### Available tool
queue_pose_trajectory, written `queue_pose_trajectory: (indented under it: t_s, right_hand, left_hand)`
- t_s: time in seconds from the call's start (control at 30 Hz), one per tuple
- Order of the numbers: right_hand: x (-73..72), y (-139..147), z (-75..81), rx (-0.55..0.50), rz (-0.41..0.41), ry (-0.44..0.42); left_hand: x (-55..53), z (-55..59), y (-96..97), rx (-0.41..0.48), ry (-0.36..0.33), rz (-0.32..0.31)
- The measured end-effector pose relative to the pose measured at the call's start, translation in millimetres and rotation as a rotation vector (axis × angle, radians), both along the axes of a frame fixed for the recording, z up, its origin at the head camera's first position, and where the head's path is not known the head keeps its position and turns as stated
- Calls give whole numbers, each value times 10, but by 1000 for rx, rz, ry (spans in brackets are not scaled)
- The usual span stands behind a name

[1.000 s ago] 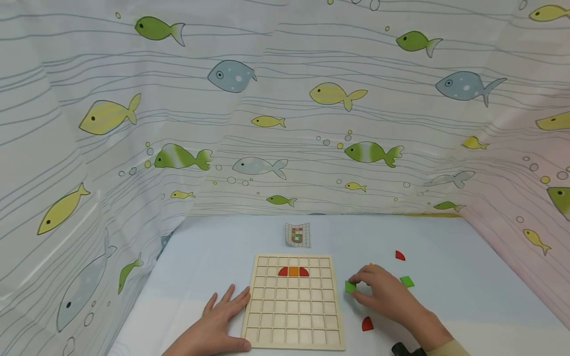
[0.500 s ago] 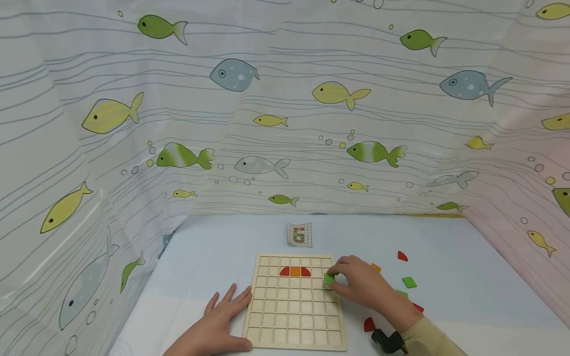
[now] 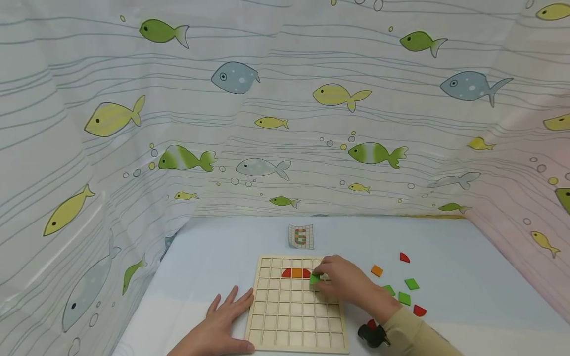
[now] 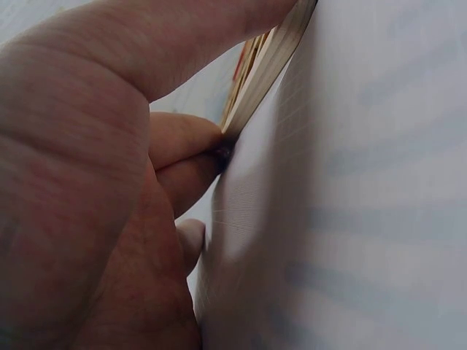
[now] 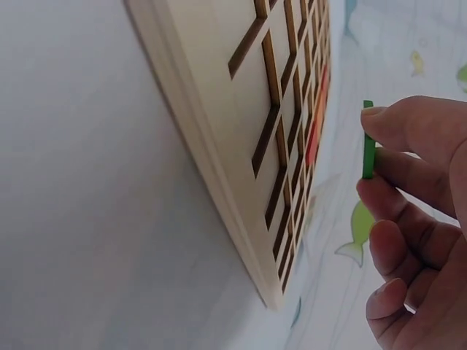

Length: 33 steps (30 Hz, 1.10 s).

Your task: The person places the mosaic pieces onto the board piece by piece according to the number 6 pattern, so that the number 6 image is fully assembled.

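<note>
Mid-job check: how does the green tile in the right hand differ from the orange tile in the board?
Support: the right hand pinches the green tile above the board, while the orange tile lies in one of its cells.
Neighbours: the orange tile sits between two red pieces; the green tile is flanked by no seated pieces.
Shared: each shows one plain colour.

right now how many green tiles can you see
4: one green tile pinched in the right hand over the board, and three other green tiles on the table to the board's right. The arm may hide more.
</note>
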State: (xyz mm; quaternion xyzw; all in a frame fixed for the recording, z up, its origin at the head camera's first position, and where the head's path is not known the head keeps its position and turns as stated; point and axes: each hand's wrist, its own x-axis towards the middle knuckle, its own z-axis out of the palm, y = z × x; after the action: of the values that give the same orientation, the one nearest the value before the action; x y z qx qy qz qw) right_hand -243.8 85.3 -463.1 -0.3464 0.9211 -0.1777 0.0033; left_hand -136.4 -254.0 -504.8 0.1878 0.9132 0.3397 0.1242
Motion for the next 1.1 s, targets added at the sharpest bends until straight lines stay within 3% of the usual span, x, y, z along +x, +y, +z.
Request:
queue_pose_trajectory:
  t_s: [0.3, 0.73, 1.1]
  right_hand:
    - [-36, -240, -2, -2, 78, 42]
    - [-66, -562, -37, 47, 111, 21]
    - [-86, -673, -125, 89, 127, 33]
  left_hand:
    - [3, 14, -16, 12, 25, -23]
    - [-18, -6, -7, -12, -13, 3]
    - [6, 17, 9, -22, 6, 10]
